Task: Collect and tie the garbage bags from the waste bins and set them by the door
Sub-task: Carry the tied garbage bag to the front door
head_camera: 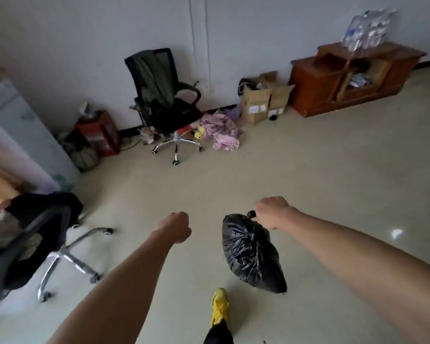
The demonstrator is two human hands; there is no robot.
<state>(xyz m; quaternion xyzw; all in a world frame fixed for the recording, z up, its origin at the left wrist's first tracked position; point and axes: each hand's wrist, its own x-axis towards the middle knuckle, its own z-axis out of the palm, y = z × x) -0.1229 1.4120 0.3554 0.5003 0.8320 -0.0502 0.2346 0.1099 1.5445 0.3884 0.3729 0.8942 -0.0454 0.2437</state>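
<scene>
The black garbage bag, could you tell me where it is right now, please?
It hangs from the right hand, low and right of centre, above the floor near the yellow shoe.

I see open floor [271,170] ahead of both hands, wide and bare through the middle and to the right. On my left a chair [35,244] crowds the near edge, its legs reaching toward the left hand [175,227]. Along the far wall stand another chair [164,103], a heap of cloth [221,132], boxes [263,100] and a cabinet [353,78]. The bag [252,254] hangs from my right hand [271,212], above the floor.
</scene>
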